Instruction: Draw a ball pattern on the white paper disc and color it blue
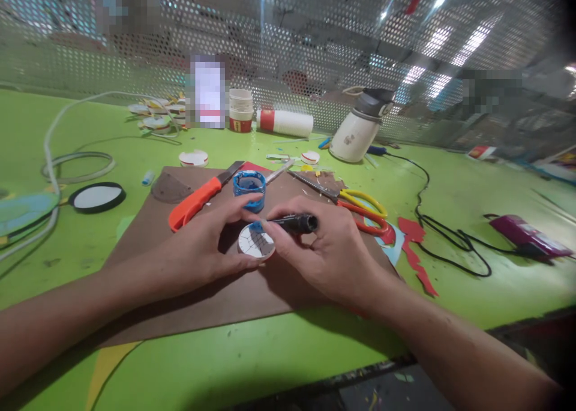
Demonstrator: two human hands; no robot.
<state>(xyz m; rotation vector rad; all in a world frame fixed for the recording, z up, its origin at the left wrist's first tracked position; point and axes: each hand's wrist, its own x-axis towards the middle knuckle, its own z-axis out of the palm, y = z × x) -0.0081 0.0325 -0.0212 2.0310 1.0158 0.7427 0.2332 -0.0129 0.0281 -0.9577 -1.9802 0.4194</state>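
Between thumb and fingers, my left hand (202,237) grips a small round white disc (252,242), its face drawn with dark crossing lines. It looks like the cut-off bottom of a paper cup. My right hand (319,249) is closed around a black marker (297,222), its tip side at the disc's upper edge and partly hidden by the fingers. Both hands are over a brown board (216,315). Just beyond them stands a blue ring-shaped roll (249,189). An orange-handled utility knife (198,202) lies left of the roll; scissors (360,207) with yellow and orange handles lie right.
Paper cups (240,111) and a toppled cup stack (288,123) are at the back, near a white flask (355,129). A black cord runs to a purple device (531,237) at right. Red paper scraps (416,249) lie beside the board. A perforated screen (288,45) stands behind.
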